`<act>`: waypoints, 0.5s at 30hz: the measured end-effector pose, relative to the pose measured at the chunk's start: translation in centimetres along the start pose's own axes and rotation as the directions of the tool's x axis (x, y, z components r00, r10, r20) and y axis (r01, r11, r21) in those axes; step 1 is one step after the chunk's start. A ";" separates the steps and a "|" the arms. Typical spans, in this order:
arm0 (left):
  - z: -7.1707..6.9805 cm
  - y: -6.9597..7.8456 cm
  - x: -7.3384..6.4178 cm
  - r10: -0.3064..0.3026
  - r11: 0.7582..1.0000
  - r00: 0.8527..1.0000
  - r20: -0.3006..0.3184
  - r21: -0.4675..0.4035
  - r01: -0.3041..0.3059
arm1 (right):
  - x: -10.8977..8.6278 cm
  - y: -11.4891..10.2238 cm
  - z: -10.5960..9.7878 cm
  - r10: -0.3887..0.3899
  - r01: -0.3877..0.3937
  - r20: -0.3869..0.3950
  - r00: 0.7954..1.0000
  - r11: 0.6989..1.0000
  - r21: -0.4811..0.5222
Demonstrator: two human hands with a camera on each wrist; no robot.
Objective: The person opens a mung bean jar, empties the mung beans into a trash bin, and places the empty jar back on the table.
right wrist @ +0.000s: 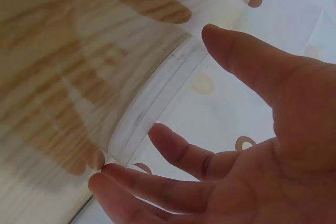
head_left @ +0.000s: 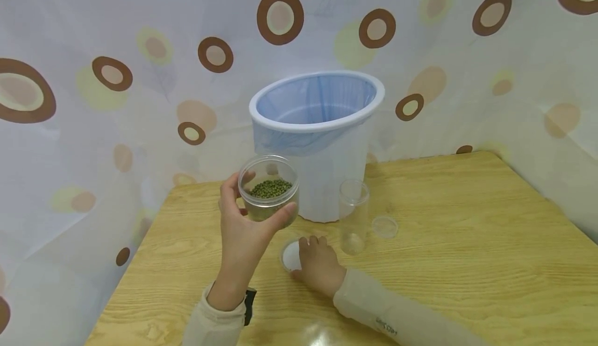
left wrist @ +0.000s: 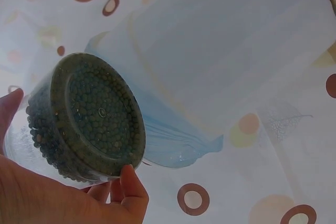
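Observation:
My left hand [head_left: 249, 232] grips a clear plastic jar [head_left: 268, 213] without a lid, raised above the table in front of the bin. Green beans [head_left: 271, 188], which look like mung beans, fill its lower part; the left wrist view shows them through the jar's base [left wrist: 102, 114]. Down on the table, my right hand [head_left: 322, 265] has its thumb and fingers around the rim of a round white jar lid [head_left: 290, 256]. The right wrist view shows that lid [right wrist: 152, 103] edge-on, with the thumb at one end and fingers along the other.
A white bin [head_left: 327, 180] with a blue liner bag [head_left: 317, 97] stands at the back. A tall clear jar [head_left: 353, 221] is upright to the right of my right hand, and a clear lid [head_left: 385, 227] lies beside it. A patterned sheet [head_left: 140, 154] surrounds the wooden table [head_left: 467, 242].

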State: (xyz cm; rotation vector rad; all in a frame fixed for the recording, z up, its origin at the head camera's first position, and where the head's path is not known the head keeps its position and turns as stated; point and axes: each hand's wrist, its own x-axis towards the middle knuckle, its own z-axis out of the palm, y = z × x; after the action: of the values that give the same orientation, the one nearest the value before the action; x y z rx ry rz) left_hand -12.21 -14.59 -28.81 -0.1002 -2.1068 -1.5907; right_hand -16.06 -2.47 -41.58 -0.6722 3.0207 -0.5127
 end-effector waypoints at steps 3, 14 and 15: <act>0.0 0.0 0.0 -0.012 1.000 1.000 0.003 0.001 0.012 | -0.2 0.0 -0.1 -0.007 0.007 -0.014 1.000 1.000 0.002; 0.3 -0.1 0.2 -0.029 1.000 1.000 0.010 0.002 0.029 | -2.3 0.0 -1.7 -0.101 0.102 -0.037 0.994 0.994 0.046; 0.3 -0.1 0.2 -0.030 1.000 0.999 0.011 0.002 0.030 | -2.5 0.0 -2.1 -0.110 0.112 -0.025 0.994 0.992 0.061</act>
State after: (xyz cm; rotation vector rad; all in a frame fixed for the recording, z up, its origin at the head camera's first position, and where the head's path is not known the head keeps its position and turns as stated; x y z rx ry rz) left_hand -12.52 -14.41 -28.91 -0.0771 -2.1269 -1.6093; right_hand -13.95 -0.78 -39.76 -0.8396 2.9849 -0.6187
